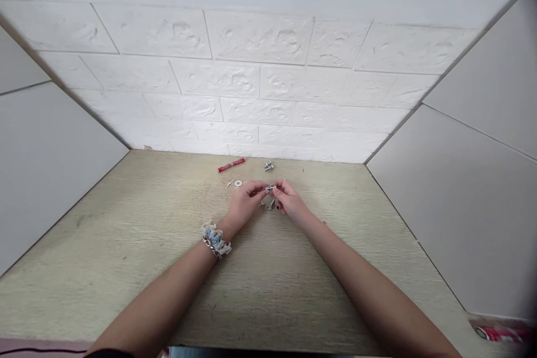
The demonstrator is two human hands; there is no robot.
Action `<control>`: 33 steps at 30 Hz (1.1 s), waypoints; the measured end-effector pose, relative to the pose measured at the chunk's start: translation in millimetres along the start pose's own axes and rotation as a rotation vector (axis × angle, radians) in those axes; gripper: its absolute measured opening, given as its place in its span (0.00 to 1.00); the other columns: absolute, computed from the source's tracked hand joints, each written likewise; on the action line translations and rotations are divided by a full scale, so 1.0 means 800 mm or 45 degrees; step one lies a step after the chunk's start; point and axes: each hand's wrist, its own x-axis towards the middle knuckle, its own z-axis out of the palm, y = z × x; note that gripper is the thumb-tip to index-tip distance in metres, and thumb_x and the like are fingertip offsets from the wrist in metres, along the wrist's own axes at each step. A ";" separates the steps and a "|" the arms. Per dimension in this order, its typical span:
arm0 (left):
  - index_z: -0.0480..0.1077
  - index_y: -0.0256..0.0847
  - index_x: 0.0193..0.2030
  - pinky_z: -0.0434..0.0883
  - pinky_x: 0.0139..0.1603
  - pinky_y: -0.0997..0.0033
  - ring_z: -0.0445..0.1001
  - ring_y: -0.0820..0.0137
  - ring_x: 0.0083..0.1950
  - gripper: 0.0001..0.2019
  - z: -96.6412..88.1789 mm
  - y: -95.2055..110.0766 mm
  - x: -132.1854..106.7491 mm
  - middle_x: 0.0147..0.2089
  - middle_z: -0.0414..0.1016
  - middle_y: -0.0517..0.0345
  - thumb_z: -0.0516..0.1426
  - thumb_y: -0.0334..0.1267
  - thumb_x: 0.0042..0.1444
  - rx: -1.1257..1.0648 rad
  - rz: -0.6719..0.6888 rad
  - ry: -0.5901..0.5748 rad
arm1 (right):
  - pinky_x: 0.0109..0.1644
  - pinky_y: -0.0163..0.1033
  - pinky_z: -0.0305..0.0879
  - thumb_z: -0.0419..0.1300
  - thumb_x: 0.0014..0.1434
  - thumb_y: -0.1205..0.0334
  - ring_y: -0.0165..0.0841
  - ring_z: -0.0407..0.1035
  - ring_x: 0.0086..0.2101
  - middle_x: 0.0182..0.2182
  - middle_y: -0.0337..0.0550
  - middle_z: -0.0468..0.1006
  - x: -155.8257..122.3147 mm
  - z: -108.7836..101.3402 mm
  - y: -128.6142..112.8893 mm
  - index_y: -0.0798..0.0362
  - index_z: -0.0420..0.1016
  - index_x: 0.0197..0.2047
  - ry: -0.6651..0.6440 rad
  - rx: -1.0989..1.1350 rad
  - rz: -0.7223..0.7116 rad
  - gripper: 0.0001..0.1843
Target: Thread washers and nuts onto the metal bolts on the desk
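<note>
I can read no lettering, number or sign here. The red stick (231, 165) slightly left of the frame's centre is too small for me to make out any print, and the red cylinder (501, 334) at the lower right edge is too blurred.

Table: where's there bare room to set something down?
Left side of the table, between left forearm and left wall. Also between the forearms, and between right forearm and right wall. Crowded: around the left hand and right hand, which hold a small metal part; more metal pieces, a white disc and a red tube lie nearby.
</note>
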 end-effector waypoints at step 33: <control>0.73 0.38 0.36 0.65 0.33 0.73 0.69 0.72 0.31 0.13 -0.002 0.003 0.001 0.31 0.74 0.57 0.56 0.45 0.50 0.026 -0.133 -0.048 | 0.13 0.28 0.53 0.56 0.48 0.50 0.23 0.58 0.18 0.23 0.33 0.62 0.006 0.000 0.009 0.53 0.61 0.32 -0.016 -0.063 -0.027 0.15</control>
